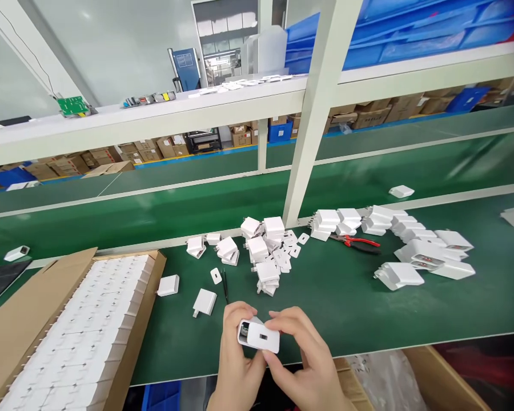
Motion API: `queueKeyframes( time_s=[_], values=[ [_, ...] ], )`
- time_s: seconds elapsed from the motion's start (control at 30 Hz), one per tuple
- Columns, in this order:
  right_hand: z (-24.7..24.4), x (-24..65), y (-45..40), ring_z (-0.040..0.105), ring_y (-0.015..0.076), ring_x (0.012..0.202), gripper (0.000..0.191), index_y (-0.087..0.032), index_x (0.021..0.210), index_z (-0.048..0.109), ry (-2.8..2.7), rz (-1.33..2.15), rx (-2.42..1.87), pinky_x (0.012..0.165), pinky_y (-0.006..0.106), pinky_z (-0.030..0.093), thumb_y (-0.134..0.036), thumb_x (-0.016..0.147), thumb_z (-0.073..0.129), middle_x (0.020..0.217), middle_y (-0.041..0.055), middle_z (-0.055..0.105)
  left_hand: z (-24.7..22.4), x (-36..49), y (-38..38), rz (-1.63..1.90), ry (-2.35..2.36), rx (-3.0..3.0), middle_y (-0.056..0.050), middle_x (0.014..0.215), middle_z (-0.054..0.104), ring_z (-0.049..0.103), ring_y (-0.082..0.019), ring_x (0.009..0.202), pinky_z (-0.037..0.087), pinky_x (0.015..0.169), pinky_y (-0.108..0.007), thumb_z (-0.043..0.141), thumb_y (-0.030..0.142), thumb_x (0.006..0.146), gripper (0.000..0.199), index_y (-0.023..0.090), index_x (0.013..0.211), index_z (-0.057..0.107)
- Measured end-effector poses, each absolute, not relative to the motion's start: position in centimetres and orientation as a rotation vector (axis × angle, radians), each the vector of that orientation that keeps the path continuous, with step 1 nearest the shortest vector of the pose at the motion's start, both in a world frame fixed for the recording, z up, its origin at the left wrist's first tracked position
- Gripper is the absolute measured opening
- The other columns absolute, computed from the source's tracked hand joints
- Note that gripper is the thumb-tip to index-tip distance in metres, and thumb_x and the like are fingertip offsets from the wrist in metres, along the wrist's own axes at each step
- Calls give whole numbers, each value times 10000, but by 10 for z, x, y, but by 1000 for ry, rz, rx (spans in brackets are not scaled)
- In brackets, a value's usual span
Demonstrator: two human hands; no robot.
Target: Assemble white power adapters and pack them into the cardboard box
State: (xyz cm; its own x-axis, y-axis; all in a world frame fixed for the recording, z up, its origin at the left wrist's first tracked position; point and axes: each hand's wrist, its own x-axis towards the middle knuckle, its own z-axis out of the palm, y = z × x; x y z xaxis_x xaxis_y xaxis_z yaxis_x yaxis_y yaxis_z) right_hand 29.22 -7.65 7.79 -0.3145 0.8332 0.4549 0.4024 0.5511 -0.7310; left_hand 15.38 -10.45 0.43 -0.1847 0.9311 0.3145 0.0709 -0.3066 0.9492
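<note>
You are holding a white charger at the near edge of the green table, with both hands closed around it. Your left hand is gripping it from the left, thumb lying over its top edge. Your right hand is pinching its right side, fingers curled across the front face, where a small dark slot is showing. The charger's left end is looking open, with something dark and metallic inside; you cannot tell more than that.

Just beyond your hands, black tweezers are lying on the table, beside a small white cover. A loose charger shell is resting to the left of them, and another is sitting near the cardboard box. That box is standing at the near left, packed with tidy rows of white chargers.

Farther in, at the middle of the table, a heap of chargers is piling up with small flat covers scattered against its right side. To the right of the white post, a second row of chargers is lying along the far edge, and red-handled pliers are resting just in front of it. A bigger cluster of chargers is spreading out at the far right. One single charger is sitting on the belt beyond.
</note>
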Motion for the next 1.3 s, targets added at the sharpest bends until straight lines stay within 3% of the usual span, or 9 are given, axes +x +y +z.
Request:
queueKeyframes(
  time_s=[0.17,0.27,0.37,0.57,0.7,0.83,0.93,1.07,1.3],
  values=[
    [79,289,-79,653,164,872,239,-248,1149,641,-1987,692,-991,756,265,566,-151,934,681,974,34,615,9,144,-114,1509,1260,1440,-123,1278,468,578,-273,1155,519,943,-424,561,207,994,386,311,1343,432],
    [79,290,-80,643,156,859,212,-246,1133,645,-1992,687,-1004,742,261,562,-158,945,687,977,34,603,16,137,-119,1419,1158,1441,-136,1355,442,532,-311,1230,502,996,-468,519,378,1033,389,323,1412,449],
    [77,288,-81,638,158,856,233,-245,1145,651,-1987,676,-995,736,265,566,-130,944,675,976,39,592,18,137,-121,1454,1118,1299,-119,1321,462,501,-321,1247,479,1021,-473,419,541,1059,390,313,1340,562],
    [60,286,-82,653,195,963,241,-262,1173,717,-1866,950,-1078,854,317,590,-197,943,687,1063,69,590,6,155,-111,1601,1185,956,-76,1142,510,530,-229,1119,475,928,-342,388,350,1103,262,261,1042,626],
    [39,288,-79,664,207,1003,335,-252,1267,672,-1448,1406,-1171,918,348,598,-397,966,688,1126,87,621,0,165,-107,1731,1113,808,-69,1139,506,534,-216,1116,484,935,-330,366,333,1110,252,262,1036,596],
    [28,284,-78,693,231,1061,414,-247,1243,662,-1249,1731,-1057,965,362,583,-537,951,706,1136,95,698,-4,174,-111,1757,1143,812,-78,1161,505,534,-225,1141,509,948,-347,387,353,1103,235,261,1047,596],
    [28,281,-77,712,239,1070,370,-263,1216,661,-1189,1739,-1031,960,359,589,-492,938,745,1179,93,721,-7,176,-114,1694,1178,861,-92,1281,498,533,-248,1232,530,972,-383,370,404,1104,279,280,1115,620],
    [30,287,-71,710,250,1096,380,-262,1254,674,-1237,1583,-1079,958,362,600,-444,932,765,1202,104,708,-6,164,-113,1518,1330,1025,-107,1530,367,472,-303,1384,501,1060,-457,298,505,1105,463,329,1310,674],
    [28,295,-68,691,245,1055,398,-236,1244,708,-1372,1425,-1135,944,348,601,-447,914,776,1129,92,650,-8,153,-102,1380,1271,1150,-94,1126,543,592,-238,1008,523,843,-361,384,489,1096,420,325,1312,705]
  ],
)
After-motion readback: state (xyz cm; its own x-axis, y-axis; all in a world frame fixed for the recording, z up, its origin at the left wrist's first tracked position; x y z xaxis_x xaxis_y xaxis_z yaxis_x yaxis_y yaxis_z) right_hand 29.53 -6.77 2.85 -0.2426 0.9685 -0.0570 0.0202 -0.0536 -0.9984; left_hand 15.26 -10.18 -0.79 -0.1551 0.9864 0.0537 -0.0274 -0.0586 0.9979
